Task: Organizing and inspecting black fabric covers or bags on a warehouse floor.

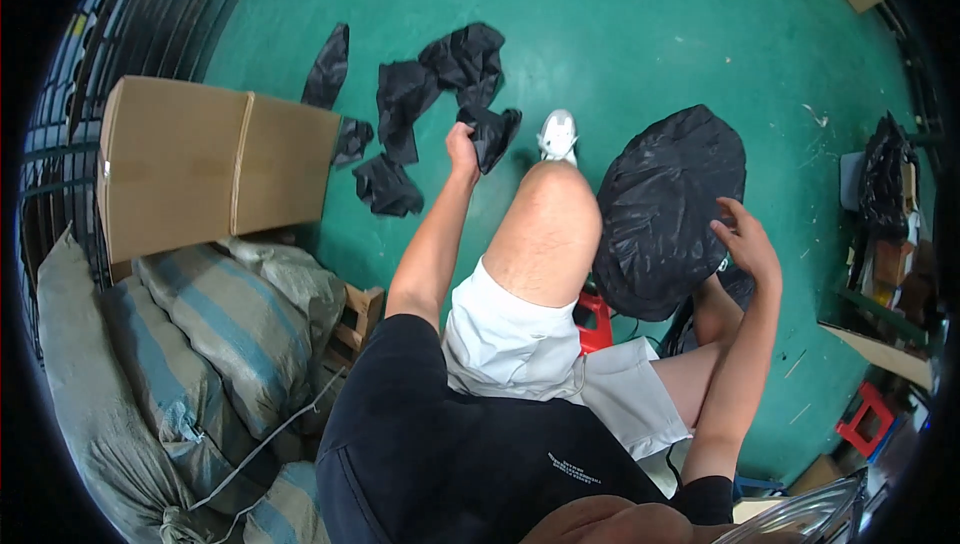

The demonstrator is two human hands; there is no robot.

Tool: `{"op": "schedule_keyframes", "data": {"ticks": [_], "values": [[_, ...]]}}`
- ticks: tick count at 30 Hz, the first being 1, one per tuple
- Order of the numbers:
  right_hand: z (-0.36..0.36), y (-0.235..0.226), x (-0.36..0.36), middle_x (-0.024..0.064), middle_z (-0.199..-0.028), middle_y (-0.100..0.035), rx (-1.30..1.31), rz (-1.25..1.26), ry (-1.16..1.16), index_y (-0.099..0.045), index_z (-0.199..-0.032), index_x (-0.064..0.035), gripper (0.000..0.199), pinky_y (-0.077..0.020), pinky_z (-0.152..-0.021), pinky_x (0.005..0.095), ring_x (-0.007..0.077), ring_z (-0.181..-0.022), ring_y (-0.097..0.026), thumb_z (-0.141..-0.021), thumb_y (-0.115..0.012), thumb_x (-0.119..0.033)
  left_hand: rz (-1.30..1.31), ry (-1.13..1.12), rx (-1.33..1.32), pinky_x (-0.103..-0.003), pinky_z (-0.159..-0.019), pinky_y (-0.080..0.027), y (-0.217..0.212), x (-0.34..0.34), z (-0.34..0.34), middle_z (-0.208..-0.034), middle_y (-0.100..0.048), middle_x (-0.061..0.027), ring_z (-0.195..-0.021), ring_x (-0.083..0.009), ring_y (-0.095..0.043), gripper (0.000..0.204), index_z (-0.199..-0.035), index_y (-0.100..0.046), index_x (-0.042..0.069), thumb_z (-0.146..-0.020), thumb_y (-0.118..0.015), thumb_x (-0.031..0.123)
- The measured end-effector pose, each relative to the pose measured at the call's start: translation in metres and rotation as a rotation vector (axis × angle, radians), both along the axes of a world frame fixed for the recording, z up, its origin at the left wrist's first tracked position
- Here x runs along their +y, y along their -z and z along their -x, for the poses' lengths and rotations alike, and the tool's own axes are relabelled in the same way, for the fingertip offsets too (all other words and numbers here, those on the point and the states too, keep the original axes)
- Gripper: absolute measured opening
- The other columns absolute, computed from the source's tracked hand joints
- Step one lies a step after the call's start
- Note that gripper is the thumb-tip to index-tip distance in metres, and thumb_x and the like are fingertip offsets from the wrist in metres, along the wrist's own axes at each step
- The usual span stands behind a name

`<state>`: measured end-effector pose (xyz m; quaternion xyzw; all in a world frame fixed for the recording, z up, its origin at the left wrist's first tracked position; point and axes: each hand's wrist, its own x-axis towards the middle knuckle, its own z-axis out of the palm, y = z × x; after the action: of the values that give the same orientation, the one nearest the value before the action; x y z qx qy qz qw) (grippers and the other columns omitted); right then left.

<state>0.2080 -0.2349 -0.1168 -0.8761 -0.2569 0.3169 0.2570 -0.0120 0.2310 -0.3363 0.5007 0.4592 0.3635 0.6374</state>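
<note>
My left hand (462,149) is stretched forward and grips a small black bag piece (492,134) just above the green floor. Several more black pieces (440,79) lie scattered on the floor beyond it. My right hand (748,242) rests with spread fingers against the side of a large, full black plastic bag (668,209) that stands by my right knee. I am seated, with my bare left knee (550,224) raised between the two hands and a white shoe (558,134) ahead of it.
A cardboard box (200,164) tied with string sits on striped woven sacks (190,344) at my left. A metal wire cage (150,24) stands behind it. A red stool (595,319) shows under my leg. Clutter and boxes (885,244) line the right side.
</note>
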Motion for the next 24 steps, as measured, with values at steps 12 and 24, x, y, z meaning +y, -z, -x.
{"op": "schedule_keyframes", "data": {"ticks": [12,24], "values": [[0.002,-0.022,0.008,0.0212,-0.124,-0.056,-0.121,-0.421,0.226,-0.046,-0.134,-0.0028,0.061,-0.0498,-0.089,0.0425,0.0327,-0.098,-0.064,-0.081,-0.072,-0.017,0.077,0.632,-0.402,-0.032,-0.085,-0.042,-0.215,-0.142,-0.202,-0.089,-0.059,-0.0028,-0.089,-0.0168,-0.053,0.021,-0.089,-0.06,0.0,-0.085,-0.057,0.02],[-0.015,-0.014,0.037,0.0153,-0.097,-0.063,-0.409,-0.671,0.48,-0.056,-0.11,0.0006,0.027,-0.0473,-0.084,0.0355,0.0269,-0.094,-0.062,-0.085,-0.062,-0.007,0.697,0.743,-0.307,-0.033,-0.066,-0.048,-0.229,-0.281,-0.228,-0.08,-0.062,-0.0038,-0.074,-0.0174,-0.061,0.02,-0.089,-0.062,0.007,-0.088,-0.053,0.025]]}}
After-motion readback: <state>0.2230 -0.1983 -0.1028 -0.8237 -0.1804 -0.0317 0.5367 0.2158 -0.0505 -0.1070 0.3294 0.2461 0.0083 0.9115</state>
